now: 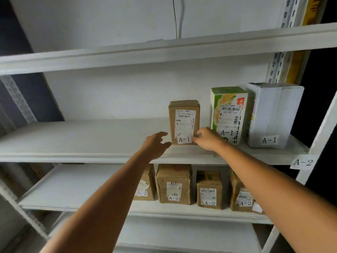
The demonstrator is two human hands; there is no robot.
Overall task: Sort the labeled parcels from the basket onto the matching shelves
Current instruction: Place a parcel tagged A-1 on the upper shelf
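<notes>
A brown cardboard parcel (183, 114) labelled A-1 stands upright on the middle shelf (82, 137). My left hand (155, 145) hovers just left of its lower corner, fingers spread and apart from the box. My right hand (206, 138) touches the parcel's lower right edge with its fingertips. To the right stand a green-and-white A-1 parcel (228, 110) and a white A-1 box (273, 114). The basket is out of view.
On the shelf below (73, 189) stand several brown parcels (174, 183) labelled A-2; an A-2 tag (302, 162) hangs on the shelf edge at right. An upper shelf (145, 52) runs overhead. White metal uprights (321, 136) frame the right side.
</notes>
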